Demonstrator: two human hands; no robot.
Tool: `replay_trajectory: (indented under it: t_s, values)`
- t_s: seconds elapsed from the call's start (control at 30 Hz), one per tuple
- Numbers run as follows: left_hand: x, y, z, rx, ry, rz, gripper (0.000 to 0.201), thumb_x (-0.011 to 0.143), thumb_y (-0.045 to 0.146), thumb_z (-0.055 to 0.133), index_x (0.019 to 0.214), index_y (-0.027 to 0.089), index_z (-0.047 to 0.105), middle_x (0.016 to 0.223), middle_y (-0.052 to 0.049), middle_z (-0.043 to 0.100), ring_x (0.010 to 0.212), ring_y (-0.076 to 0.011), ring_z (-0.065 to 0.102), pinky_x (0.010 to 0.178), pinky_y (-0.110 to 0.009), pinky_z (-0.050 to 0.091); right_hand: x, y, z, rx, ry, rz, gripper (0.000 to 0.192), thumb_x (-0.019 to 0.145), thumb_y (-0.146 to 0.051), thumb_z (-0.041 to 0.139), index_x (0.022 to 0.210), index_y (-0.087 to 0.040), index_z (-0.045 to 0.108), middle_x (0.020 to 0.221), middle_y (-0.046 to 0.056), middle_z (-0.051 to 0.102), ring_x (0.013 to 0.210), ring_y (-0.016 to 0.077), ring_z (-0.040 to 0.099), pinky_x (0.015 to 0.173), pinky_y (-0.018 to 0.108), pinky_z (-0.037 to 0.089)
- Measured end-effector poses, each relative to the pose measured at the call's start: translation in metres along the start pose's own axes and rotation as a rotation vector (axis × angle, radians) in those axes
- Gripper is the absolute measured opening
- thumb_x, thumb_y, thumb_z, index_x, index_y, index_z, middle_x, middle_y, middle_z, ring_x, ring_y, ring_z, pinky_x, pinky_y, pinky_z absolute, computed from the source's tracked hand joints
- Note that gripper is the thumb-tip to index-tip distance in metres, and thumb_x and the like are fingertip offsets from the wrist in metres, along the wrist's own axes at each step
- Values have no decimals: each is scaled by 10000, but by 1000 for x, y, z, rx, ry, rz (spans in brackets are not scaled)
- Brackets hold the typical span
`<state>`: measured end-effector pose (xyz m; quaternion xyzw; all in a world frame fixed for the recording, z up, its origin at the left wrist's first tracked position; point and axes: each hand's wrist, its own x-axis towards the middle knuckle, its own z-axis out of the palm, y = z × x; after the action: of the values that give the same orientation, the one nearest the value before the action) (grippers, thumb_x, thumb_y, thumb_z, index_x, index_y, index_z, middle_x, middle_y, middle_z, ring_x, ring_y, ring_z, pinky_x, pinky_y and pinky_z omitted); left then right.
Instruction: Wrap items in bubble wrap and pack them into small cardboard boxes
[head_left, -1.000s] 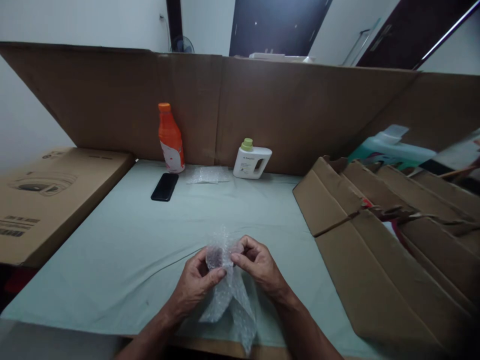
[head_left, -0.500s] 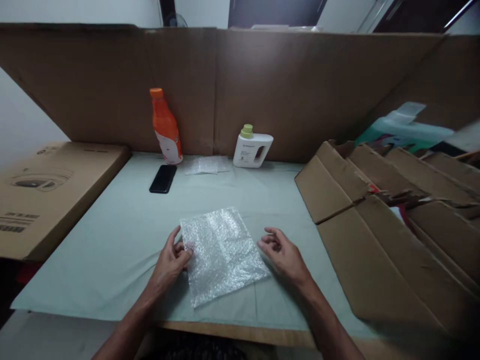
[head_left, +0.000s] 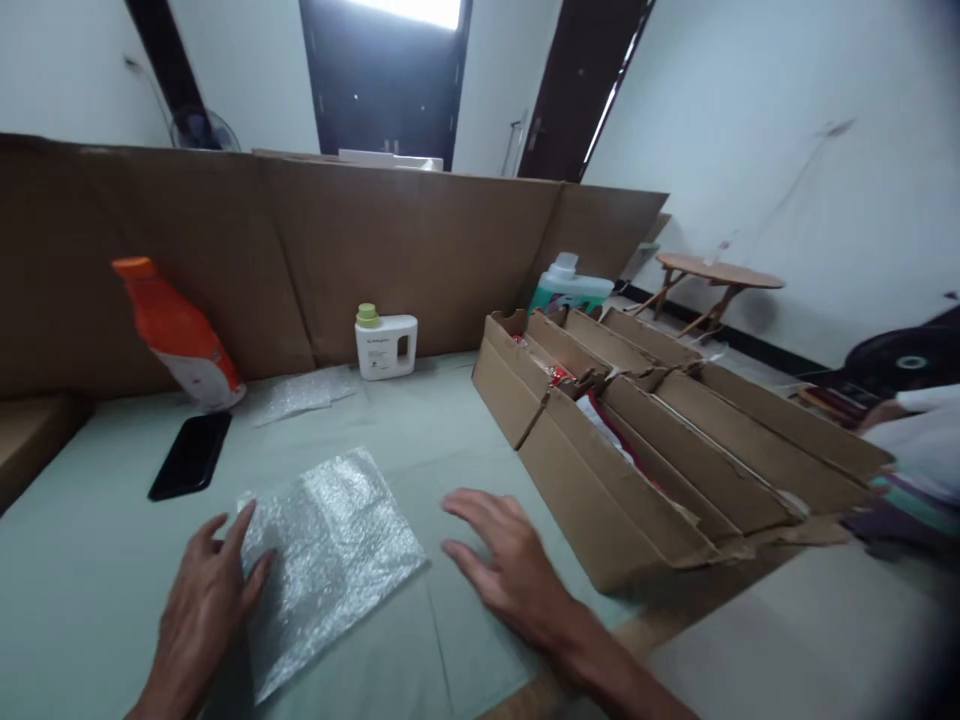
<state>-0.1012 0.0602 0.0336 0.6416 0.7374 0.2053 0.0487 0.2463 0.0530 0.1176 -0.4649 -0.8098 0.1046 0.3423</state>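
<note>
1. Head view, step in hand: a sheet of bubble wrap lies spread flat on the surface, near its front edge. The work appears to be at the laying-out stage; this is a judgement from how the sheet lies.
2. Left hand: open, fingers spread, palm down on the left edge of the bubble wrap. It presses on the sheet and grips nothing.
3. Right hand: open, fingers extended, just above or on the surface to the right of the sheet, apart from it. It holds nothing. Contact with the surface cannot be told.
4. Next move, as a judgement: an item must be brought onto the sheet. The free right hand is nearest the long cardboard box, so a reach to the right suits it, while the left hand keeps the sheet from sliding.
5. Surroundings: an orange bottle, a white jug, a black phone and a second piece of bubble wrap lie toward the back, before a cardboard wall.
6. Hard to make out:
   - The contents of the box; only red and white scraps show between the flaps.
   - A teal container behind the box, partly hidden.
   - The right margin, blurred and dark.
   - Both forearms, cut off at the bottom edge.
</note>
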Motion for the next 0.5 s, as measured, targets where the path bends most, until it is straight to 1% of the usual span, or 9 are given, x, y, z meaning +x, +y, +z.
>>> replay_trajectory:
  t_s: [0.03,0.1,0.17,0.2,0.23,0.3,0.37,0.43,0.5]
  values:
    - [1,-2,4,64,55,49,655,933,526,348,1403,115,546,1431,-262,458,1168,-437,592,904,-602,528,0,-2,-28,-28,30,-21,328,912,-271,607,1223,-371,631,1147,28,757,1026,309,709,870,479,557]
    - [-2,0,16,83,135,182,576,952,504,370,1370,161,568,1526,-236,374,1261,-457,531,979,-631,485,11,-1,-85,-136,76,-51,267,916,-281,628,1168,-357,675,1101,7,772,993,285,715,867,435,559]
    - [-9,11,34,32,131,361,511,941,480,444,1362,224,581,1551,-188,386,1312,-431,509,1011,-599,482,38,13,-134,-286,102,-13,201,922,-297,594,1078,-294,719,1042,37,781,943,276,717,862,437,543]
    - [-13,18,44,17,111,449,504,932,470,479,1369,243,584,1553,-175,406,1343,-424,489,1027,-594,472,56,25,-152,-367,84,32,192,914,-302,581,1019,-269,739,994,46,786,880,268,717,803,422,539]
    - [-16,25,54,20,82,516,510,925,463,509,1387,259,581,1557,-167,422,1381,-422,458,1048,-606,450,77,40,-166,-437,15,128,200,917,-301,577,1010,-252,747,1006,50,785,881,263,715,794,407,530]
    - [-20,36,71,64,15,581,539,923,466,543,1434,294,548,1571,-153,437,1438,-420,397,1087,-652,386,118,76,-177,-490,-77,291,173,891,-217,602,976,-202,753,971,62,780,866,241,709,773,358,515]
    - [-20,41,81,101,-41,596,573,931,503,546,1472,317,504,1579,-145,439,1457,-418,379,1107,-683,338,153,113,-173,-380,-169,381,174,831,-130,687,990,-164,749,907,48,770,853,205,703,779,306,509]
    - [-17,41,84,119,-106,620,606,938,550,530,1500,336,457,1588,-142,426,1460,-424,376,1107,-702,322,178,143,-159,-296,-176,412,180,824,-133,740,1003,-148,735,873,25,752,809,170,695,769,288,525]
    - [-13,39,80,127,-161,645,641,939,588,516,1525,355,402,1602,-139,395,1465,-437,361,1109,-724,299,193,163,-140,-242,-94,420,193,902,-251,717,1063,-146,700,956,29,730,816,156,688,763,309,563]
